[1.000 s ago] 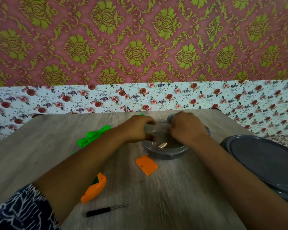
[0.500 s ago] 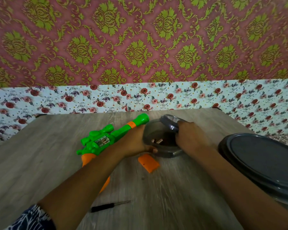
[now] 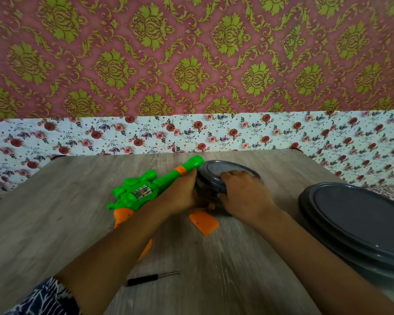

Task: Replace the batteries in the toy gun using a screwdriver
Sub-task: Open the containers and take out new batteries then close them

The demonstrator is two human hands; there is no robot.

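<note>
A green and orange toy gun lies on the wooden table, barrel pointing to the far right. Its orange battery cover lies loose in front of a small grey round container. A grey lid sits on that container. My right hand grips the lid's near edge, fingers curled over it. My left hand holds the container's left side. A black screwdriver lies near the front, between my forearms. The container's contents are hidden.
A large grey round lidded container stands at the right edge of the table. Floral wallpaper runs behind the table's far edge. A patterned sleeve covers my left upper arm.
The lid went from tilted off the container to lying on top of it. The batteries seen inside the container are now covered. The view has shifted, showing more of the toy gun.
</note>
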